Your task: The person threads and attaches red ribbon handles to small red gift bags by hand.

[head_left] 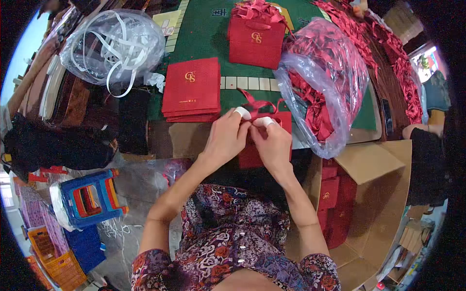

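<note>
My left hand [227,137] and my right hand [273,145] meet at the table's near edge, fingers pinched together on a red ribbon [258,103] at the top of a red bag [285,120]. White tape or covers wrap a finger of each hand. The bag hangs partly hidden behind my fingers. Just to the left lies a stack of flat red bags [191,87] with gold lettering. Farther back, an upright red bag [256,43] is filled with red ribbons [257,12].
A plastic bag of red ribbons [330,72] lies right of my hands. An open cardboard box [374,208] holding red bags stands at the lower right. A clear bag of white straps [116,48] sits at the back left. Stacked stools [92,199] stand lower left.
</note>
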Available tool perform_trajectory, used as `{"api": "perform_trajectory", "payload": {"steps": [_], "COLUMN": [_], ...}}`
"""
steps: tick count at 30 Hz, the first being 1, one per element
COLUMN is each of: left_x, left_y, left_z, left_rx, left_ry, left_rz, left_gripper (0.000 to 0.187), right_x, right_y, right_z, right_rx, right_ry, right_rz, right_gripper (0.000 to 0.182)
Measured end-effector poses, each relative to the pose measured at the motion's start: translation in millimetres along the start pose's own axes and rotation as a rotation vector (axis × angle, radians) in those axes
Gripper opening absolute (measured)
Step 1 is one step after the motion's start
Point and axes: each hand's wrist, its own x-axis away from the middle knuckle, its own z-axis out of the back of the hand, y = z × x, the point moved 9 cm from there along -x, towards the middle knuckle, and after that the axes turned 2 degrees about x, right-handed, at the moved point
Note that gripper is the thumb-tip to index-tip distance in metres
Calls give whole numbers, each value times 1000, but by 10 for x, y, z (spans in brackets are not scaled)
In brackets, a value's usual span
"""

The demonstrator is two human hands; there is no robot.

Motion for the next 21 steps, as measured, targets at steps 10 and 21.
{"api": "perform_trajectory", "payload": {"steps": [10,21], "left_x": [2,211], "left_y": [7,345], "left_z": [37,-32], "left_rx": [70,-69], "left_ry": [7,92], "left_rz": [12,-356], "left_gripper": [21,12], "right_x": [-189,-518], "right_y": [-169,259], "right_z": [392,-120], "right_rx": [-31,-156], "right_ry": [8,-718], "right_rz": [6,-36], "right_gripper": [17,25]}}
